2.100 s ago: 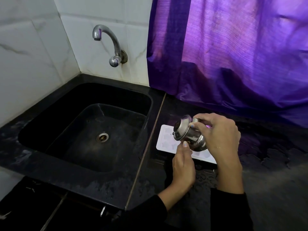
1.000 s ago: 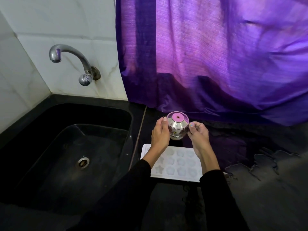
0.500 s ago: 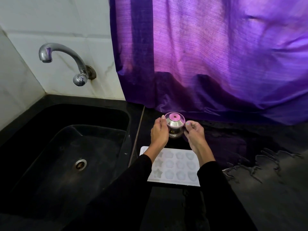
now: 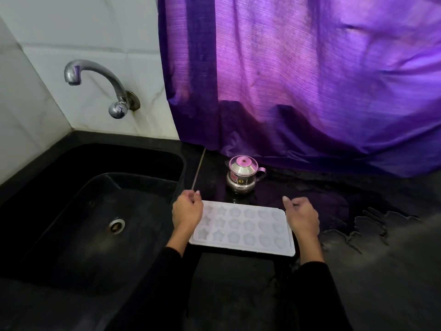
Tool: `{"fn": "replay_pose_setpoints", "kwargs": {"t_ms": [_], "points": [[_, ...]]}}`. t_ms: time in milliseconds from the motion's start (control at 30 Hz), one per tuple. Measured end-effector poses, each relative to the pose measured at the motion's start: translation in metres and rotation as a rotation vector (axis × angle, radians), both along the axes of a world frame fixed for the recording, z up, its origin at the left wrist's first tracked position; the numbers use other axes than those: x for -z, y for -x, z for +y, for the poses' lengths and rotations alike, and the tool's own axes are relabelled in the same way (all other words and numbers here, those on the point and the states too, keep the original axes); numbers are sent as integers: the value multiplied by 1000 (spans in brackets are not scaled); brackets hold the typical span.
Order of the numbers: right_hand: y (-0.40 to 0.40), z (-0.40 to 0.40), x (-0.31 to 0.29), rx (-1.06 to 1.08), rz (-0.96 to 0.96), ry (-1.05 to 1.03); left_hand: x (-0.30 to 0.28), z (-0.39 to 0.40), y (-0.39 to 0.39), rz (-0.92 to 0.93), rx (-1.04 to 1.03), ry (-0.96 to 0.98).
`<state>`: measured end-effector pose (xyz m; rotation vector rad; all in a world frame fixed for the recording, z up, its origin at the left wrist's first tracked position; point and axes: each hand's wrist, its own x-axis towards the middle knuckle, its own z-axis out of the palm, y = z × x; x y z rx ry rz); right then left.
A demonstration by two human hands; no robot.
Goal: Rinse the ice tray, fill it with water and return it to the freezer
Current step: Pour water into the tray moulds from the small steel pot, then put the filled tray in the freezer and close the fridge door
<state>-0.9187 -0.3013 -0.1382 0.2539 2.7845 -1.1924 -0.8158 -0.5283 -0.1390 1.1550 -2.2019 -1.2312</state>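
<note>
A white ice tray (image 4: 243, 229) with star and flower shaped cells lies flat on the black counter, just right of the sink. My left hand (image 4: 187, 211) hovers over the tray's left end, fingers loosely curled and holding nothing. My right hand (image 4: 301, 215) hangs at the tray's right end, also loosely curled and empty. Whether either hand touches the tray I cannot tell. A small steel pot with a handle (image 4: 242, 174) stands upright on the counter behind the tray, apart from both hands.
The black sink (image 4: 78, 211) with its drain (image 4: 117, 225) lies to the left, under a chrome tap (image 4: 95, 84) on the tiled wall. A purple curtain (image 4: 310, 80) hangs behind the counter. Water is spilled on the counter (image 4: 381, 223) at the right.
Both hands set the steel pot down behind the tray and let go. They have since drawn back to the tray's two ends.
</note>
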Motion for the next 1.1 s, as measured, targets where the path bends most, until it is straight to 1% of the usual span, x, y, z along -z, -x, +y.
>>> {"fn": "replay_pose_setpoints", "kwargs": {"t_ms": [100,200,267,400,567,700,833,1100], "points": [[-20,7,8,26,-10,-104,8,6,-17,-88,-17,1],[-34,7,13,-2,-72,-147,10,13,-26,-143,22,-47],[-42,6,13,-15,-78,-147,6,18,-30,-150,33,-91],[-52,2,10,-22,-24,-109,-2,22,-43,-128,-4,-141],[-71,-15,-1,-85,17,-69,-5,11,-82,-103,-68,-145],[-100,-43,-14,-165,98,-21,-16,-5,-135,-20,-167,-153],[-142,-77,-28,-294,162,44,-30,-17,-205,80,-277,-132],[-249,-146,-48,-625,240,122,-51,-15,-361,172,-586,-21]]}}
